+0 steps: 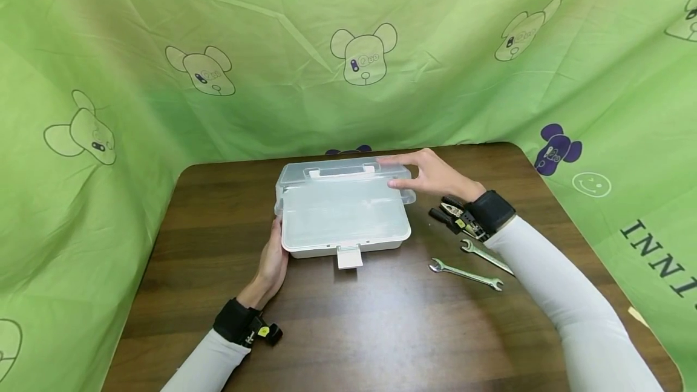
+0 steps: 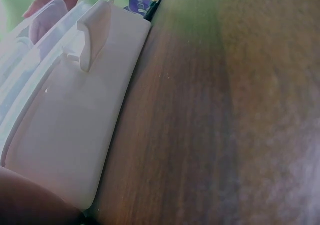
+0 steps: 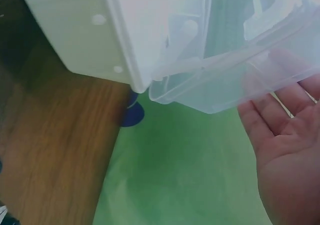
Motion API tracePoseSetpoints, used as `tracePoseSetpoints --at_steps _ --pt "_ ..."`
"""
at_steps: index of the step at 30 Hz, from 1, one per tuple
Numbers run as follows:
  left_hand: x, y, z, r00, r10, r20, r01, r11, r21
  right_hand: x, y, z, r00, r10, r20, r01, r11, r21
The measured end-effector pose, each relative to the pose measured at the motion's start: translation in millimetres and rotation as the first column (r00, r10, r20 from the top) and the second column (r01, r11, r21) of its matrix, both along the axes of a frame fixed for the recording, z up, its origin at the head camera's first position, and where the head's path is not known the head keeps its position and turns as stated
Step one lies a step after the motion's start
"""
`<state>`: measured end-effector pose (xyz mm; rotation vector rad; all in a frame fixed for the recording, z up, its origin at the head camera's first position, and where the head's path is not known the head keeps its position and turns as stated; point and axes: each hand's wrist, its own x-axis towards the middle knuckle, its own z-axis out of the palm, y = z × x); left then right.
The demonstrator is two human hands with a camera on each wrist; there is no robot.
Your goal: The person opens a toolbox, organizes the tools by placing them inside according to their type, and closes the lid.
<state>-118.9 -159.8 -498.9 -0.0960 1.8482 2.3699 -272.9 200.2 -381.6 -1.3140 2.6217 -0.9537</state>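
A white plastic toolbox (image 1: 345,216) stands on the table, its front latch (image 1: 350,257) flipped outward. Its clear lid (image 1: 340,171), with a folded carry handle, is tilted up at the back. My right hand (image 1: 435,174) holds the lid's right end. Its fingers (image 3: 265,115) lie behind the clear plastic in the right wrist view, while the thumb is on the near side in the head view. My left hand (image 1: 272,265) rests along the toolbox's left side, fingers extended and partly hidden by it. The left wrist view shows the toolbox's front wall (image 2: 95,110) close up.
Two open-ended wrenches, one nearer (image 1: 467,273) and one farther (image 1: 484,256), lie right of the toolbox. Pliers (image 1: 452,207) with black handles lie partly under my right wrist. A green printed cloth (image 1: 261,107) hangs behind the wooden table (image 1: 376,331).
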Motion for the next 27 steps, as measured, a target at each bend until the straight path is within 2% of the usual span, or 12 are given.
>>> tracePoseSetpoints --at_steps 9,15,20,27 --pt "0.2 0.2 -1.1 0.999 0.001 -0.032 -0.002 1.0 -0.02 -22.9 -4 13.1 0.988 -0.052 0.146 0.053 0.999 -0.004" --pt "-0.4 0.4 -2.6 0.999 -0.009 -0.036 0.008 0.999 -0.032 -36.3 -5 16.5 0.965 -0.096 0.244 0.11 0.993 -0.044" --pt "-0.7 0.1 -4.4 0.998 -0.019 -0.063 0.016 0.999 -0.046 -45.0 -7 18.1 0.924 -0.149 0.352 0.185 0.98 -0.072" --pt "0.2 1.2 -2.3 0.998 -0.023 -0.066 0.02 0.999 -0.035 -57.6 -9 21.0 0.842 -0.183 0.507 0.258 0.963 -0.082"
